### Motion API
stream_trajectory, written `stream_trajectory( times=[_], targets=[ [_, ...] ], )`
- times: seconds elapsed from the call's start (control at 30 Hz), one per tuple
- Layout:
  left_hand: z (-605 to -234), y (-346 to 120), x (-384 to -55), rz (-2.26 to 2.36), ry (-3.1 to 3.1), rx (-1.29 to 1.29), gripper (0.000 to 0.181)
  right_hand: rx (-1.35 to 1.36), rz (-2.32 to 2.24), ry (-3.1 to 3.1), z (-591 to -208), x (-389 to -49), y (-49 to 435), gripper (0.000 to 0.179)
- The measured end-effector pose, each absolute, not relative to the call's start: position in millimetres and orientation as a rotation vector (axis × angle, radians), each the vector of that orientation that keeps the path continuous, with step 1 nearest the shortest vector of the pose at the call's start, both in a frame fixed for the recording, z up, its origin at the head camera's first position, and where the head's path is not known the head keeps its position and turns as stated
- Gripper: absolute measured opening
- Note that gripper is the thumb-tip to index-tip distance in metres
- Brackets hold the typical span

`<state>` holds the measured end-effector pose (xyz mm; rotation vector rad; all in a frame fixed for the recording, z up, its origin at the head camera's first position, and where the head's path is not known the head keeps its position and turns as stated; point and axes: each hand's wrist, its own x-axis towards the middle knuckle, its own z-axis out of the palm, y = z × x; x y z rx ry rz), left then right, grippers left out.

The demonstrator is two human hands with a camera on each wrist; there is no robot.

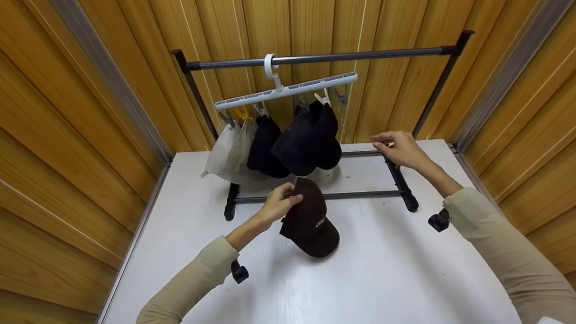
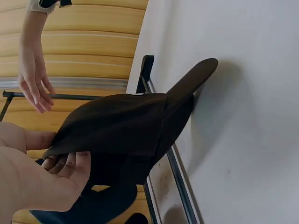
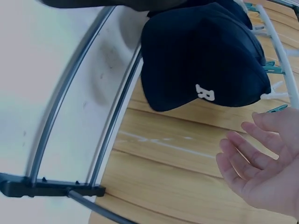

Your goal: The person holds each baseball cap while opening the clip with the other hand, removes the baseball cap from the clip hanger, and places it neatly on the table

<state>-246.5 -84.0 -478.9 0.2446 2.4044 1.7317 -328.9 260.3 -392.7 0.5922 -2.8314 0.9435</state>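
My left hand [image 1: 278, 204] pinches a dark brown baseball cap [image 1: 309, 213] by the top of its crown, thumb on one side and fingers on the other. The cap hangs brim down, in front of the rack. In the left wrist view the fingers [image 2: 79, 163] reach under the edge of the crown. My right hand [image 1: 402, 148] is raised to the right of the hanging caps, its fingers loosely bent with nothing in them. Close by in the right wrist view hangs a navy cap [image 3: 201, 60] with a white letter R.
A white clip hanger [image 1: 288, 92] hangs tilted from the dark metal rack's top bar [image 1: 360, 56]. Clips hold pale caps [image 1: 222, 148] and several dark caps [image 1: 306, 139]. An unused grey-green clip [image 1: 343, 97] dangles near the right end. Wood-panelled walls surround the white table [image 1: 382, 270].
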Motion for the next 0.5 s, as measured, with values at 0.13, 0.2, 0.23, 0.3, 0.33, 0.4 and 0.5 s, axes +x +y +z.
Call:
stream_trajectory(
  times=[0.13,0.2,0.23,0.3,0.33,0.4,0.5],
  targets=[
    [-489,-107,-245,1.756,2.377,0.076,0.011,0.581,0.935,-2.836,-402,-325,271,0.029],
    [-494,-116,-245,1.762,2.360,0.009,0.014,0.574,0.947,-2.847,-408,-323,275,0.029],
    [-497,-119,-245,1.761,2.356,-0.016,0.017,0.570,0.955,-2.852,-411,-322,277,0.030],
    [-503,-126,-245,1.768,2.346,-0.053,0.022,0.571,0.968,-2.865,-417,-321,280,0.030],
    [-505,-130,-245,1.775,2.335,-0.069,0.024,0.575,0.972,-2.867,-420,-320,281,0.030],
    [-510,-136,-245,1.791,2.310,-0.092,0.028,0.583,0.975,-2.869,-425,-319,283,0.031],
    [-516,-147,-245,1.807,2.278,-0.122,0.031,0.596,0.979,-2.872,-431,-317,286,0.031]
  ],
)
